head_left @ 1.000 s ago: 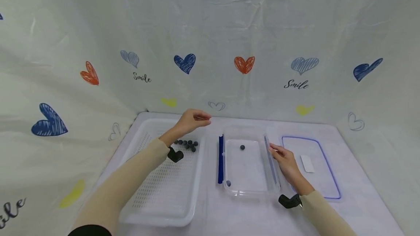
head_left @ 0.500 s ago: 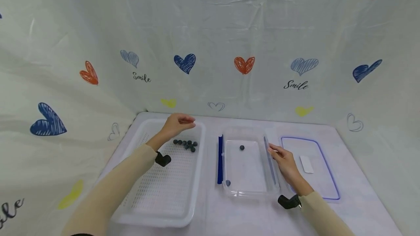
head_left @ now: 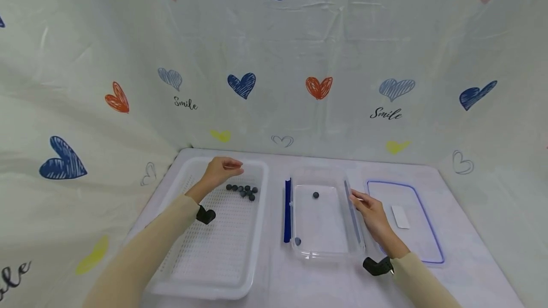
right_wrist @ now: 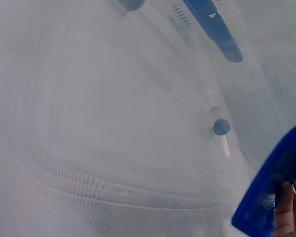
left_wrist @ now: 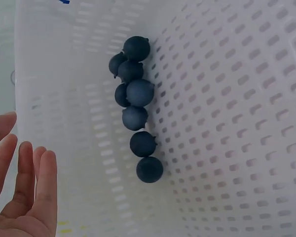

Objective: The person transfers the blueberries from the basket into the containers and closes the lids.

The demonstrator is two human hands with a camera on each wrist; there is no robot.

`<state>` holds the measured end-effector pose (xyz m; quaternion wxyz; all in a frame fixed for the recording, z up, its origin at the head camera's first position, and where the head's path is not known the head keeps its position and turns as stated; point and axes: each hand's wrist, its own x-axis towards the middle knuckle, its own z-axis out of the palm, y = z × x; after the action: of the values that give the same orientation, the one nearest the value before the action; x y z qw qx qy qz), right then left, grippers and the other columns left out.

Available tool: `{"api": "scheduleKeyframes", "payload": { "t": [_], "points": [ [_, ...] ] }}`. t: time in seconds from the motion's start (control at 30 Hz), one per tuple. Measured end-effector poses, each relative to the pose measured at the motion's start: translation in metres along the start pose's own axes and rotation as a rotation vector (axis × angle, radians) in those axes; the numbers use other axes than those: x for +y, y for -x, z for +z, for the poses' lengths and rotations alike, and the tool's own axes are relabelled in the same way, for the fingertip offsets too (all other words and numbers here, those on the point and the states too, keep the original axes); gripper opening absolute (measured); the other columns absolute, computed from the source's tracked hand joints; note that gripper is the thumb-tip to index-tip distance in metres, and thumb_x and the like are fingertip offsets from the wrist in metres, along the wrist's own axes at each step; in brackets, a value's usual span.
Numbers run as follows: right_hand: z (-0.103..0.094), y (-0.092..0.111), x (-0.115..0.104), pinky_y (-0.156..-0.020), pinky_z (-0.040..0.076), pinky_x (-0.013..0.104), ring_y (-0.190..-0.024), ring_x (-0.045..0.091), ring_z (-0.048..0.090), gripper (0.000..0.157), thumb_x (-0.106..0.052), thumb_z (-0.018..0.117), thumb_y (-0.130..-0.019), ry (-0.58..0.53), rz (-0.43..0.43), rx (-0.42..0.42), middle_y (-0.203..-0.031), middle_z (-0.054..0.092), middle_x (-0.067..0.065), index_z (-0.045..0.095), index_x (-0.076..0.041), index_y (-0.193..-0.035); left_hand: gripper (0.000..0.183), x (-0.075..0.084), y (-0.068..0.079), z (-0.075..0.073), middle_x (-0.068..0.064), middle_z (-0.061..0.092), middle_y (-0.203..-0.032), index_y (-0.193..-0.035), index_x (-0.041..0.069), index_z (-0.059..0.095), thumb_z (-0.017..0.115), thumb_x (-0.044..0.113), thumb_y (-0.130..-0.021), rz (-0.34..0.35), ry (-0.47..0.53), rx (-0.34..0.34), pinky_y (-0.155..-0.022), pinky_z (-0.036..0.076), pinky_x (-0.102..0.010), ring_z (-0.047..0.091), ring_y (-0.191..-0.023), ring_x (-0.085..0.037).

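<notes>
My left hand (head_left: 221, 170) hovers over the back of a white perforated basket (head_left: 256, 260), its fingers extended and nothing between them. Near those fingers, several dark blueberries (left_wrist: 139, 93) lie in a loose line along the basket's side. To the right stands a clear plastic container (head_left: 321, 225) without its lid on. Inside are two blueberries, one blueberry (head_left: 316, 195) toward the back and another blueberry (head_left: 298, 241) at the front left corner. My right hand (head_left: 373, 210) holds the blue clip (right_wrist: 266, 192) on the container's right side between thumb and fingers.
A clear lid with a blue seal (head_left: 421, 208) lies to the right of the container, a small white rectangle (head_left: 400, 216) on it. Another blue clip (head_left: 287, 213) hangs out on the container's left side. A heart-printed curtain (head_left: 282, 113) rises behind the table.
My left hand has moved leftward and slightly down, from the gap between the basket and container to over the basket. My right hand stays at the container's clip.
</notes>
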<state>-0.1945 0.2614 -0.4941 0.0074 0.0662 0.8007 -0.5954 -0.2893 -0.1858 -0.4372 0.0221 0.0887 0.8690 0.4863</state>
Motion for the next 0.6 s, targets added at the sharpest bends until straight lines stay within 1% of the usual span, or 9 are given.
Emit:
{"api": "scheduleKeyframes", "payload": {
  "t": [0.2,0.33,0.6],
  "points": [
    [0.0,-0.002,0.002,-0.088,0.05,0.023,-0.096,0.003,0.056,0.052,-0.029,0.059,-0.103,-0.01,-0.024,0.007,-0.139,0.052,0.023,0.05,0.004,-0.142,0.028,-0.007,0.003,0.002,-0.017,0.071,-0.11,-0.114,-0.004,0.071,0.074,0.012,-0.091,-0.011,-0.017,-0.003,-0.092,0.054,-0.044,0.067,-0.104,-0.033],
    [-0.001,-0.001,0.001,-0.088,0.049,0.022,-0.096,0.002,0.055,0.053,-0.029,0.059,-0.103,-0.006,-0.018,-0.002,-0.139,0.052,0.021,0.049,0.004,-0.143,0.027,-0.012,0.006,0.002,-0.019,0.072,-0.108,-0.112,-0.007,0.07,0.074,0.009,-0.091,-0.013,-0.029,-0.008,-0.09,0.054,-0.044,0.067,-0.103,-0.034],
    [0.0,0.001,0.002,-0.088,0.049,0.023,-0.098,0.003,0.056,0.053,-0.029,0.059,-0.103,-0.016,-0.001,-0.009,-0.138,0.054,0.018,0.049,0.002,-0.144,0.022,-0.037,0.011,0.005,-0.018,0.072,-0.105,-0.108,-0.005,0.072,0.075,0.007,-0.09,-0.033,-0.084,0.011,-0.088,0.055,-0.044,0.067,-0.103,-0.035]
  ]
}}
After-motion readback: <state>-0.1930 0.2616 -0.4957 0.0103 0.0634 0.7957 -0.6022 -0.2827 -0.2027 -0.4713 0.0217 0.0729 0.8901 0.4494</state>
